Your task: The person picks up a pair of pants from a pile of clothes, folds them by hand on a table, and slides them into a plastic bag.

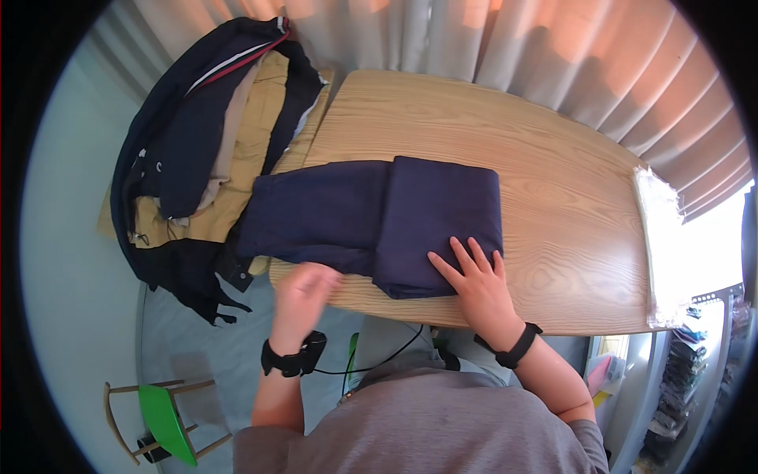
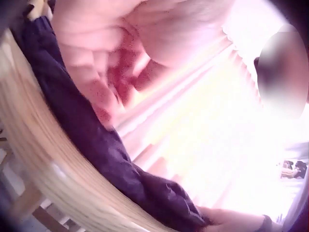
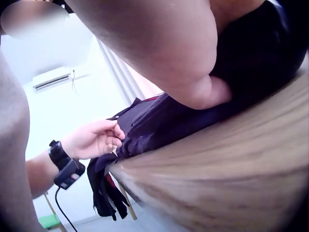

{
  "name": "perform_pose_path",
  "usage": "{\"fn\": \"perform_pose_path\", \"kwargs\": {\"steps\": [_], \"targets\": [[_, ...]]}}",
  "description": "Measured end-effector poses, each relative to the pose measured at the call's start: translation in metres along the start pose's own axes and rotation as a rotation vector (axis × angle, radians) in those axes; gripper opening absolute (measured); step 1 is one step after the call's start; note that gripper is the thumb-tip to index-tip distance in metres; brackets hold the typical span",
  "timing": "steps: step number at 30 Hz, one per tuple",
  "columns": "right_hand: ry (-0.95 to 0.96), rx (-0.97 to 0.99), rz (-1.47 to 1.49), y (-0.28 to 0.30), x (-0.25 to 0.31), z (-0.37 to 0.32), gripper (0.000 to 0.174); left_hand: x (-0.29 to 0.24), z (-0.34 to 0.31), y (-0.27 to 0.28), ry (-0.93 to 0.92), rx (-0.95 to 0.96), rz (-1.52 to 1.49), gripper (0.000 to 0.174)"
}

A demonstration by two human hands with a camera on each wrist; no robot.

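Note:
A navy garment [image 1: 355, 213] lies on the wooden table [image 1: 489, 134], its right part folded over into a thicker stack [image 1: 442, 213]. My right hand [image 1: 476, 278] presses flat on the near corner of that stack, fingers straight and spread. My left hand [image 1: 304, 294] hovers at the table's near edge beside the garment's lower left hem, blurred, fingers loosely curled. In the right wrist view the left hand [image 3: 94, 139] sits close to the cloth [image 3: 164, 121] with nothing seen in it. The left wrist view shows its bare palm [image 2: 106, 53] above the cloth [image 2: 96, 145].
A heap of dark and beige clothes [image 1: 205, 150] lies left of the table. A clear plastic bag [image 1: 659, 245] rests along the table's right edge. A green chair [image 1: 162, 415] stands on the floor at lower left. Curtains [image 1: 474, 35] hang behind the table.

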State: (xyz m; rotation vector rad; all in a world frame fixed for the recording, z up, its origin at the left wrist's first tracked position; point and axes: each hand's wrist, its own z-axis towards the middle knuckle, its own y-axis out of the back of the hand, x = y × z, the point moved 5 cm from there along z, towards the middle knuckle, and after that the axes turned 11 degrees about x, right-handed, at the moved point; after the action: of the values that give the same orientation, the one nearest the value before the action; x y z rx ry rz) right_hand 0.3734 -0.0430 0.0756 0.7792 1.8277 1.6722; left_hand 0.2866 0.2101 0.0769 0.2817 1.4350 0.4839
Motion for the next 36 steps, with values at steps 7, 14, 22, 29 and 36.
{"fn": "perform_pose_path", "kwargs": {"steps": [7, 14, 22, 29, 36], "targets": [[0.042, 0.041, -0.066, 0.001, 0.002, 0.002, 0.062, 0.069, -0.025, 0.058, 0.294, -0.539, -0.94, 0.022], [0.041, 0.003, -0.046, -0.001, 0.001, 0.001, 0.063, 0.093, 0.015, 0.06, 0.304, -0.509, -1.067, 0.024], [0.048, -0.002, -0.023, -0.003, 0.0, -0.001, 0.063, 0.08, 0.03, 0.089, 0.405, -0.447, -0.429, 0.027], [0.059, -0.015, 0.002, -0.004, 0.003, -0.002, 0.062, 0.081, 0.027, 0.099, 0.567, -0.349, -0.279, 0.033], [0.074, -0.035, 0.036, -0.002, 0.002, -0.004, 0.06, -0.054, 0.059, 0.101, -0.064, -0.535, 0.164, 0.05]]}}
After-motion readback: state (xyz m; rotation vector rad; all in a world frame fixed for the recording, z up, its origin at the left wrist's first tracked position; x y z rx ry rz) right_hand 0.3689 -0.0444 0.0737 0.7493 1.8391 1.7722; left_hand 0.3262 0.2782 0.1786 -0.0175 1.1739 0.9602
